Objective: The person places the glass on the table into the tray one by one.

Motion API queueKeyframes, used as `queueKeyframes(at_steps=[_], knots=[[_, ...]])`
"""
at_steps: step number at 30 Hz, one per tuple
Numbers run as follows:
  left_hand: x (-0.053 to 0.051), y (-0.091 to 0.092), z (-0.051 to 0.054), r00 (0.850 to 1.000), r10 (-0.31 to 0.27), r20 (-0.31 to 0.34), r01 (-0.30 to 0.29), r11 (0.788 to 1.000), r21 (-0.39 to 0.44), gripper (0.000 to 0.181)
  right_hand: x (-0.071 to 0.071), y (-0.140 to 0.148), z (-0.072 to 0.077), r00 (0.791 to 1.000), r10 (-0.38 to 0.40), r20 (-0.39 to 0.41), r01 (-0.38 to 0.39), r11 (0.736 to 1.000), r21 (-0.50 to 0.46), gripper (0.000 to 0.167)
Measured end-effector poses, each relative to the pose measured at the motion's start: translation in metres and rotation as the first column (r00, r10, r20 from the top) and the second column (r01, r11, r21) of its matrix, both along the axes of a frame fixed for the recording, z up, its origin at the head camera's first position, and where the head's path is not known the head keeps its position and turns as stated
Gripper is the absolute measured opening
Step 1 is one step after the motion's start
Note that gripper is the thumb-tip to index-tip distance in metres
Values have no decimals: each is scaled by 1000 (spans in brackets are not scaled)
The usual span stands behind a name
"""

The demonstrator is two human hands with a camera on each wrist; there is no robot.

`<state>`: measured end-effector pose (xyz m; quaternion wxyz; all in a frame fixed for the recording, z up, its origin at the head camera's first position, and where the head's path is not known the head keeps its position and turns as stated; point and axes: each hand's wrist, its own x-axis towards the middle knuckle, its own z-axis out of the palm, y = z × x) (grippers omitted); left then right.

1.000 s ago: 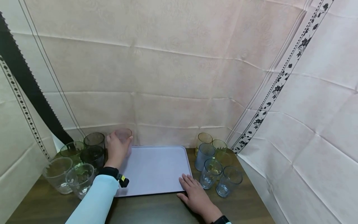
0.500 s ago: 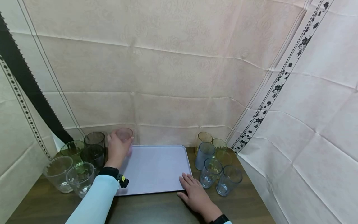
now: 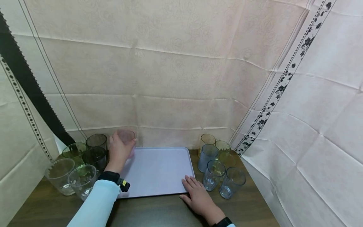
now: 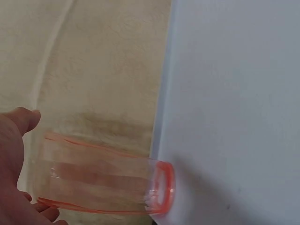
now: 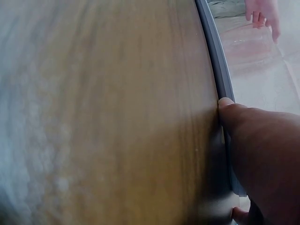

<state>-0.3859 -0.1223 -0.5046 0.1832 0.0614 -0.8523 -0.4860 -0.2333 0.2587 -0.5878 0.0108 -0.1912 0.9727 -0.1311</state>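
Observation:
At the back left corner of the pale tray, a clear pink glass stands upright, its base at the tray's edge. My left hand is around its upper part; in the left wrist view the thumb of that hand shows a gap from the glass, and the fingertips are by its rim. With fingers straight, my right hand rests on the tray's front right corner; in the right wrist view the thumb of the hand touches the tray's dark edge.
Left of the tray are several glasses: two clear, a green one and dark ones. On the right stand yellowish and blue glasses, several in all. Cloth hangs behind the wooden table.
The thumb of my left hand has shifted slightly right, away from the pink glass. My right hand has stayed in place on the tray.

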Motion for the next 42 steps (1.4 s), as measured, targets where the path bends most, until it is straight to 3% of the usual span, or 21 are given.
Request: queueKeyframes(at_steps=[5,11,16,19,24,30,36,42], knots=[[15,4,12,999,1,-46,-1,1000,-3,116,1,0,1,1000,5,-14,-5,1000,3,71],[41,9,21,992,-3,-130,2,1000,-5,111,2,1,1,1000,4,-16,-4,1000,10,70],[73,12,18,976,-46,-214,35,998,-59,101,2,1,2,1000,7,-17,-7,1000,4,71],[97,12,17,973,-92,-211,73,993,-97,98,2,1,2,1000,8,-23,-7,1000,7,70],[136,7,12,978,-145,-147,121,980,-158,94,2,1,1,1000,11,-21,-11,1000,4,69],[174,-4,-2,979,-173,-104,159,979,-129,92,2,0,3,1000,8,-20,-8,1000,3,69],[203,-14,-13,984,-141,-111,128,985,-115,86,2,-1,4,1000,2,-15,-2,1000,1,69],[220,-22,-29,986,-67,-151,47,990,-133,75,4,-1,3,1000,1,-20,-2,1000,-2,69]])
